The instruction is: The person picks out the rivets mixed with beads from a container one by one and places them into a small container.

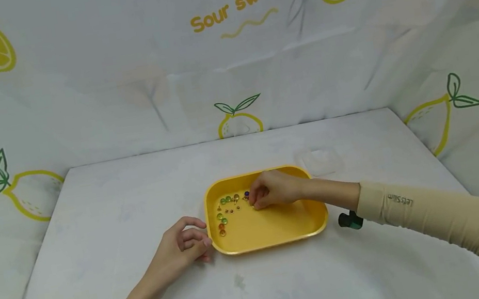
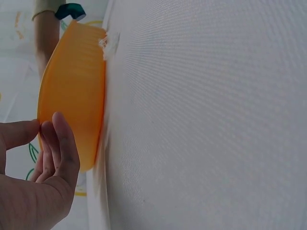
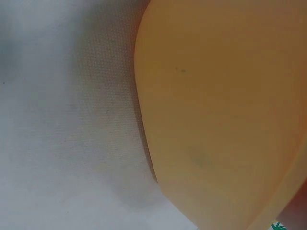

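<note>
A yellow tray (image 1: 276, 232) lies on the white table, with small beads set out along its left and far sides. My right hand (image 1: 276, 188) reaches in over the far wall's side, thumb and fingertips pinched low over the tray floor on a tiny bead, mostly hidden by the fingers. Beside them sits a dark blue bead (image 1: 247, 194). Green beads (image 1: 223, 201) and orange beads (image 1: 221, 226) form an L at the tray's left. Outside the left wall is my left hand (image 1: 188, 242), its loosely bent fingers touching the tray from outside, as the left wrist view shows.
Past the tray's far right corner lies a clear plastic bag (image 1: 320, 161). A dark wrist device (image 1: 350, 220) hangs under the right forearm. White cloth (image 1: 119, 105) with lemon prints walls the table at the back and sides.
</note>
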Demonstrator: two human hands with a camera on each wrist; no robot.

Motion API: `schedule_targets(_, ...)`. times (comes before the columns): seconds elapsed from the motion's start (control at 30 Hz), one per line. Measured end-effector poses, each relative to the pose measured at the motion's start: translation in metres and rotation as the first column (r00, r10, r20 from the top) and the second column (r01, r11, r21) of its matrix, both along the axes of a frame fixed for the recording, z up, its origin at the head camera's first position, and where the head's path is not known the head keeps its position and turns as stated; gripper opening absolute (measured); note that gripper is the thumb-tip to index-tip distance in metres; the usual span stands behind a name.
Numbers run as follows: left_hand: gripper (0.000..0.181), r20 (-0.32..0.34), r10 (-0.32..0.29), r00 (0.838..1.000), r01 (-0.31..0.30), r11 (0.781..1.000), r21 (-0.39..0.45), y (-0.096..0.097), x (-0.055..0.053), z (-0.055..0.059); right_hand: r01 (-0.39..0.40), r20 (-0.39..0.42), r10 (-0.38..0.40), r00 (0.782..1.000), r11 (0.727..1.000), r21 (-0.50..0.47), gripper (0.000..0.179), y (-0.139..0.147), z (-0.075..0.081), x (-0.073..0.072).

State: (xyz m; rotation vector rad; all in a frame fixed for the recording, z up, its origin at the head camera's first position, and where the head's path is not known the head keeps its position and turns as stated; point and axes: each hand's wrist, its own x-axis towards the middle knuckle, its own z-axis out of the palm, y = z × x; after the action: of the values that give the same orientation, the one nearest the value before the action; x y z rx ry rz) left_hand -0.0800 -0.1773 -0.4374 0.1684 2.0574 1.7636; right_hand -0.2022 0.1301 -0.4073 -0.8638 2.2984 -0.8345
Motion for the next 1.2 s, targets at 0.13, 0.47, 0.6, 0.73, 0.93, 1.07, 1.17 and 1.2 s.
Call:
schedule_targets(0.13,0.045,-0.005,0.003,1.000,-0.003,1.000,0.002,0.0001,0.0001,-0.0001,-0.001,-0.002,0.001,1.000,1.000,-0.006,0.007,-0.0002,-0.0009,-0.0002)
schedule_targets(0.47,0.045,0.001,0.008,1.000,-0.008,1.000,-0.002,0.0003,0.0005,0.0004,-0.020,-0.013,0.020,1.000,1.000,-0.001,0.005,-0.0004,-0.0036,-0.0013)
schedule_targets(0.6,0.044,0.000,0.008,1.000,-0.008,1.000,-0.006,0.0005,0.0006,0.0007,-0.016,-0.014,0.016,1.000,1.000,0.006,0.004,-0.0006,-0.0035,-0.0010)
schedule_targets(0.73,0.044,-0.005,0.007,1.000,-0.007,1.000,-0.006,0.0007,0.0004,0.0003,-0.012,-0.018,0.013,1.000,1.000,0.011,0.005,-0.0002,-0.0034,-0.0009)
schedule_targets(0.93,0.043,-0.005,0.011,1.000,-0.011,1.000,-0.010,0.0009,0.0006,0.0005,-0.002,-0.008,0.002,1.000,1.000,0.019,0.004,-0.0001,-0.0008,0.0013)
schedule_targets(1.07,0.043,-0.002,0.012,1.000,-0.012,1.000,-0.012,0.0013,0.0010,0.0012,0.004,-0.001,-0.004,1.000,1.000,0.012,0.004,0.0010,-0.0009,0.0023)
schedule_targets(1.17,0.043,0.001,0.015,1.000,-0.014,1.000,-0.012,0.0014,0.0011,0.0015,0.013,0.006,-0.013,1.000,1.000,0.003,0.004,0.0021,-0.0010,0.0022)
schedule_targets(1.2,0.043,0.003,0.016,1.000,-0.016,1.000,-0.013,0.0014,0.0011,0.0016,0.015,0.005,-0.015,1.000,1.000,0.001,0.005,0.0023,-0.0009,0.0019)
